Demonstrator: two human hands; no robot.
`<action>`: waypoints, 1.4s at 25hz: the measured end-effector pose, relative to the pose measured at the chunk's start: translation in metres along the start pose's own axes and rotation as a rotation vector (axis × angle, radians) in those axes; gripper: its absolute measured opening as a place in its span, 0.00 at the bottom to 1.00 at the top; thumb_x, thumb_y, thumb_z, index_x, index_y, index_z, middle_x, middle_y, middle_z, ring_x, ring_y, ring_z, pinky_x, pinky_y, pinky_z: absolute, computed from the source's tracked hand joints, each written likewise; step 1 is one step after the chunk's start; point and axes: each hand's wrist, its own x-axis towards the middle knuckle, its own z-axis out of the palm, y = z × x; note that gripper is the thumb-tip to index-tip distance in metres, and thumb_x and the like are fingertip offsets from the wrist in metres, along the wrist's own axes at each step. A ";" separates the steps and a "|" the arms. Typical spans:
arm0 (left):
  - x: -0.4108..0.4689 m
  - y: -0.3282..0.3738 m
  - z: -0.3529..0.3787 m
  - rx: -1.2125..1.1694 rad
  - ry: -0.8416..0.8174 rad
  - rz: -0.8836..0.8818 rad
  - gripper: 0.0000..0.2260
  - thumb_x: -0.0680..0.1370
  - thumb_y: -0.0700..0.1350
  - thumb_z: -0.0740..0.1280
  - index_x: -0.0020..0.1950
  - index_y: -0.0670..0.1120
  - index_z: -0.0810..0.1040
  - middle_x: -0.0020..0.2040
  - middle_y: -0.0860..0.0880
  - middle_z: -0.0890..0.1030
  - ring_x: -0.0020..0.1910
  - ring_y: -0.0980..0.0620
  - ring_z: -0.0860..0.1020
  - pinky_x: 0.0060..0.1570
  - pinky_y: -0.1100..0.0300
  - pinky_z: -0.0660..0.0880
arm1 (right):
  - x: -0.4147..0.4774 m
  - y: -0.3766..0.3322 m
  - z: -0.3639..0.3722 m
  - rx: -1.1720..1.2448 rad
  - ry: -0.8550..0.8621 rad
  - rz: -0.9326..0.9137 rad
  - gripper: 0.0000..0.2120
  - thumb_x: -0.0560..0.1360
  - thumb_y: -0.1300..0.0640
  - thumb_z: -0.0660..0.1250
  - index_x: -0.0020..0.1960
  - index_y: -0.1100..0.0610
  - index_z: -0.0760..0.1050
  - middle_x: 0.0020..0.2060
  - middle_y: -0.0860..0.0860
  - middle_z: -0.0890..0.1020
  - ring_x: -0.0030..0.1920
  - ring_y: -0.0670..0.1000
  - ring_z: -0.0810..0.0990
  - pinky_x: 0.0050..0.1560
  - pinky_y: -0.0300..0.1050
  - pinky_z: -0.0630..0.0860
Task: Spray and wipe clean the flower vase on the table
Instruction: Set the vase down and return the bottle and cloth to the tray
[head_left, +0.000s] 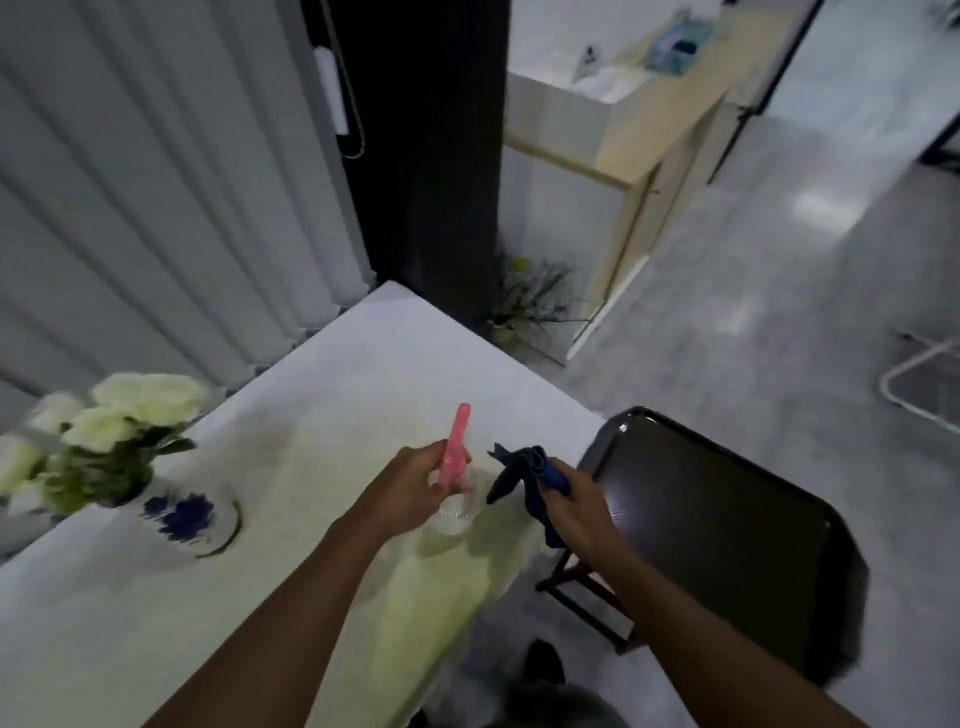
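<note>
A white vase (187, 517) with blue flower patterns stands at the left of the white table (332, 374), filled with white roses (130, 410) and green leaves. My left hand (410, 488) is wrapped around the pink head of a clear spray bottle (457, 499), near the table's right edge. To its right, my right hand (571, 499) grips a dark blue cloth (524, 478) that hangs down over the table's edge. Both hands are well to the right of the vase.
A dark chair (727, 530) stands right of the table. A white pleated curtain (156, 182) and a dark pillar (431, 156) lie behind it. A potted plant (530, 301) sits on the grey floor by a light wooden counter (649, 156).
</note>
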 end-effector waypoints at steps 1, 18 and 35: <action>0.019 0.018 0.018 0.004 -0.020 0.029 0.05 0.80 0.47 0.71 0.54 0.57 0.80 0.45 0.60 0.86 0.44 0.70 0.83 0.43 0.75 0.73 | 0.000 0.012 -0.025 0.027 0.057 0.022 0.15 0.80 0.63 0.63 0.49 0.43 0.82 0.33 0.42 0.83 0.32 0.38 0.78 0.33 0.30 0.71; 0.166 0.179 0.273 0.016 -0.338 0.210 0.10 0.79 0.39 0.71 0.58 0.50 0.79 0.43 0.59 0.80 0.41 0.70 0.79 0.42 0.77 0.72 | -0.071 0.242 -0.230 -0.567 0.085 0.327 0.42 0.76 0.55 0.73 0.82 0.47 0.53 0.83 0.55 0.44 0.81 0.63 0.41 0.79 0.65 0.47; 0.160 0.157 0.285 0.112 -0.500 0.099 0.28 0.74 0.41 0.78 0.72 0.50 0.73 0.63 0.51 0.80 0.59 0.54 0.78 0.53 0.64 0.72 | -0.061 0.254 -0.204 -0.577 0.342 0.299 0.23 0.80 0.54 0.68 0.74 0.54 0.72 0.77 0.61 0.68 0.78 0.65 0.62 0.77 0.63 0.60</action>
